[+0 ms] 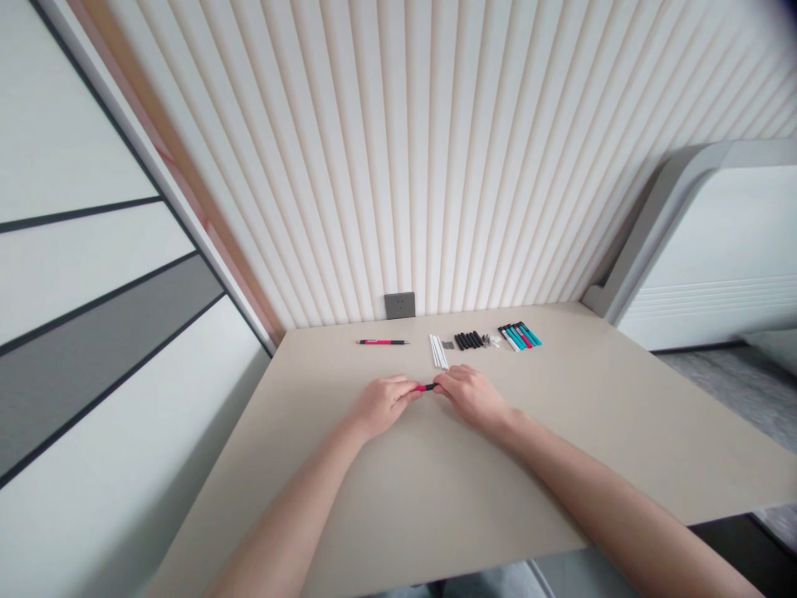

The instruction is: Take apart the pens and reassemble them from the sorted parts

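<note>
A red and black pen (426,388) is held level between my two hands, low over the table. My left hand (387,402) pinches its red end, and my right hand (468,394) is closed on the black end. Both ends are covered by the fingers. Just beyond my right hand lie several thin white tubes (438,351), side by side. A whole red and black pen (383,342) rests farther back, left of the tubes.
On the beige table (398,498), right of the tubes, are small grey pieces (447,345), several black grips (469,340), small clear and metallic parts (491,340), and colored pen barrels (520,336). A dark socket (399,305) sits on the ribbed wall behind.
</note>
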A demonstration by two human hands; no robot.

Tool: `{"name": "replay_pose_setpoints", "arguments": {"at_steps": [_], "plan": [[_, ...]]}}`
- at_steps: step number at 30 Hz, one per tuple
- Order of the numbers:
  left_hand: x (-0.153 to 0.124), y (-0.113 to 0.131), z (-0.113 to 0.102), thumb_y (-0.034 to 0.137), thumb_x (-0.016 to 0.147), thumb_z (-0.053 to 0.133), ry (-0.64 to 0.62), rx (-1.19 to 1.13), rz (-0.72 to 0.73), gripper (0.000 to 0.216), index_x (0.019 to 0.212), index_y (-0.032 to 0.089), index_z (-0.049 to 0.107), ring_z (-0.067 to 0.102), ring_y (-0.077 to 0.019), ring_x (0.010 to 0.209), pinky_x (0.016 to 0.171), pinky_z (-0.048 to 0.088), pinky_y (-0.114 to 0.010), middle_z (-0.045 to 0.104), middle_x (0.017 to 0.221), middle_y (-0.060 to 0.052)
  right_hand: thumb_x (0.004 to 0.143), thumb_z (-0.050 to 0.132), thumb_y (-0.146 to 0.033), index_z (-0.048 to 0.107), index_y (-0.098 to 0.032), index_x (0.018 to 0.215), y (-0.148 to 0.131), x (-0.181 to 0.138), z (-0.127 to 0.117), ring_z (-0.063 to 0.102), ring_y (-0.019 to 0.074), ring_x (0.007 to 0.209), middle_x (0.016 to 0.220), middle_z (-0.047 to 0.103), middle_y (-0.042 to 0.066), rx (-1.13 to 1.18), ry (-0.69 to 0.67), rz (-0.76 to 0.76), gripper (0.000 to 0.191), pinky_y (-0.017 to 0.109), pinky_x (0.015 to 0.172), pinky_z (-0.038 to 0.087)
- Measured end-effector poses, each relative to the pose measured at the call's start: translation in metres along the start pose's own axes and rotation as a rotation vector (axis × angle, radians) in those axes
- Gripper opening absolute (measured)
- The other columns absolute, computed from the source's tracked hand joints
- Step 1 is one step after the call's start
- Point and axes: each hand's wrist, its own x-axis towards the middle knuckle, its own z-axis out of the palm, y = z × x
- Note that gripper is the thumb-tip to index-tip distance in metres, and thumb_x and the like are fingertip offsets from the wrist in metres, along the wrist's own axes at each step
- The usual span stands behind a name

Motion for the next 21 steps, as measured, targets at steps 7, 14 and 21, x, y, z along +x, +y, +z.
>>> {"name": "replay_pose_setpoints", "arguments": {"at_steps": [7,14,21], "plan": [[-0.003,-0.0011,-0.0051,0.039,0.098,0.042,-0.02,-0.167,-0.067,0.035,0.093,0.019,0.07,0.063,-0.0143,0.076,0.071,0.047,-0.023,0.067,0.081,-0.003,0.1,0.04,-0.028,0.062,-0.018,0.094,-0.0069,0.0015,-0.0057,0.056,0.02,0.082,0.08,0.064,0.006,-0.088,0.048,-0.14,0.026,0.032,0.075,0.038],[-0.0055,0.0001,-0.0055,0.037,0.1,0.039,0.147,0.366,0.053,0.033,0.092,0.022,0.067,0.059,-0.0115,0.065,0.057,0.039,-0.021,0.063,0.074,-0.001,0.101,0.033,-0.031,0.063,-0.021,0.105,-0.0056,0.0011,0.0,0.06,0.0169,0.086,0.091,0.067,0.005,0.314,0.041,0.076,0.032,0.028,0.079,0.043],[-0.0036,-0.0003,-0.0004,0.036,0.1,0.038,0.132,0.378,0.068,0.032,0.095,0.022,0.067,0.058,-0.0113,0.061,0.054,0.037,-0.022,0.062,0.073,0.0,0.099,0.039,-0.034,0.065,-0.021,0.091,-0.0004,0.0004,0.0028,0.056,0.0165,0.073,0.075,0.062,0.004,0.34,0.104,0.111,0.03,0.027,0.07,0.042]]}}
